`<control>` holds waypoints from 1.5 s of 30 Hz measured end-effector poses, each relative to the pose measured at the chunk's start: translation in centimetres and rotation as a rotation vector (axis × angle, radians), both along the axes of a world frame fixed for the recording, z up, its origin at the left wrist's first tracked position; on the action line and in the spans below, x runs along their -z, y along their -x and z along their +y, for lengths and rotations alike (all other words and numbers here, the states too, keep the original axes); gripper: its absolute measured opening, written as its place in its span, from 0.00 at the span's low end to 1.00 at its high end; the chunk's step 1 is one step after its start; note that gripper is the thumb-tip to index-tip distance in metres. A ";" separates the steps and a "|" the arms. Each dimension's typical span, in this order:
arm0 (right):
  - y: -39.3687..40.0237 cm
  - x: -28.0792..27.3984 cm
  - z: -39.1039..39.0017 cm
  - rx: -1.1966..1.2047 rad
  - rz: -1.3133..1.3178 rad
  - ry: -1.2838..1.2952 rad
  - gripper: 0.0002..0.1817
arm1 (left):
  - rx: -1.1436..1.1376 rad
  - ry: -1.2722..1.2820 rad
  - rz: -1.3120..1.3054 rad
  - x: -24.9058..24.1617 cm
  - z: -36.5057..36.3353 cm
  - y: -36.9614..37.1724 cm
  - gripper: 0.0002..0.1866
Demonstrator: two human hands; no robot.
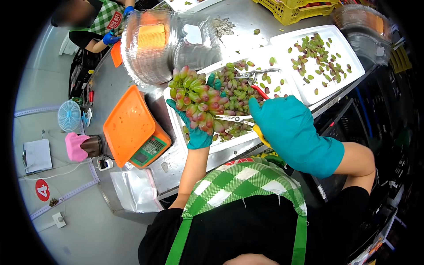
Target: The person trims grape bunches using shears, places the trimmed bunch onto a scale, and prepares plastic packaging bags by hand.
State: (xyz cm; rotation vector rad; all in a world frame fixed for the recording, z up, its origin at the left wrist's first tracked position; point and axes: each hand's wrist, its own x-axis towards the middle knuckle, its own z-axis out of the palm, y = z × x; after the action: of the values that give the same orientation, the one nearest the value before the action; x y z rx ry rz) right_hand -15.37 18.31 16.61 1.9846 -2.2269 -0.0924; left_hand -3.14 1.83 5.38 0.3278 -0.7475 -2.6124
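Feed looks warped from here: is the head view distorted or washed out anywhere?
Head view: strong fisheye bend with black corners; glare on the clear plastic containers and steel table; grape bunch in the left hand stays sharp; right hand looms large.

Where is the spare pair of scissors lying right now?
In the head view, the spare scissors lie on the white tray just right of centre, beyond the grape bunch held in the left hand, beside loose grapes.
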 end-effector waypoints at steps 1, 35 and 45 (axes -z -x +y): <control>-0.2 -0.3 -0.3 0.001 0.063 -0.007 0.20 | -0.003 -0.005 -0.001 0.0 0.0 0.1 0.25; -0.9 -0.9 -0.9 -0.136 0.320 0.049 0.14 | -0.151 0.040 -0.026 -0.2 1.3 0.5 0.25; -0.3 -0.7 -1.1 -0.155 0.259 0.062 0.12 | -0.210 0.070 -0.020 -0.2 1.6 1.2 0.25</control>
State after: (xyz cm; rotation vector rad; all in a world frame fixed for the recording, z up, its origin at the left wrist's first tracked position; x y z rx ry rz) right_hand -15.03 17.21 17.34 1.9775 -1.8903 -0.2435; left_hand -4.30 3.41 5.58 0.3907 -0.7654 -2.3836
